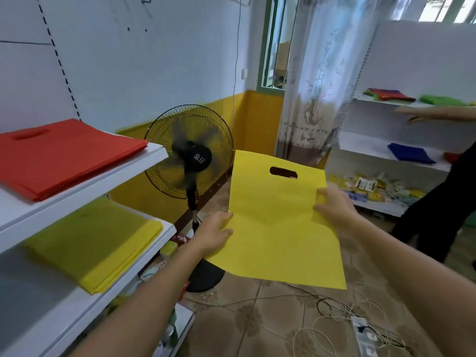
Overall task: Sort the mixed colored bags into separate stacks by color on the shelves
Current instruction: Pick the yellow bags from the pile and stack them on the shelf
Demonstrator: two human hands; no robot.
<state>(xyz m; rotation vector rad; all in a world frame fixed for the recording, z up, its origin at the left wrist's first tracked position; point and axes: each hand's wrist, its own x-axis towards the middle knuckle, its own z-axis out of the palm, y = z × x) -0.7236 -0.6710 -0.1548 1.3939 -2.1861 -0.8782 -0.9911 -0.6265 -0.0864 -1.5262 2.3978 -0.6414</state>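
— Hands?
— Left grip [213,233] pinches the yellow bag [278,240] at its left edge; right grip [334,207] clutches the right edge, both arms outstretched.
— The bag?
— Flat, handle slot far, held midair right of the yellow stack [95,243] on the shelf [144,253].

A flat yellow fabric bag [278,228] with a cut-out handle slot is held up over the floor. The left hand [213,233] pinches its left edge and the right hand [334,204] grips its right edge, creasing it. On the white shelf unit [154,155] to the left, a stack of red bags [64,155] lies above a stack of yellow bags [95,240]. Behind stands a black pedestal fan [189,153], its blades blurred, probably spinning.
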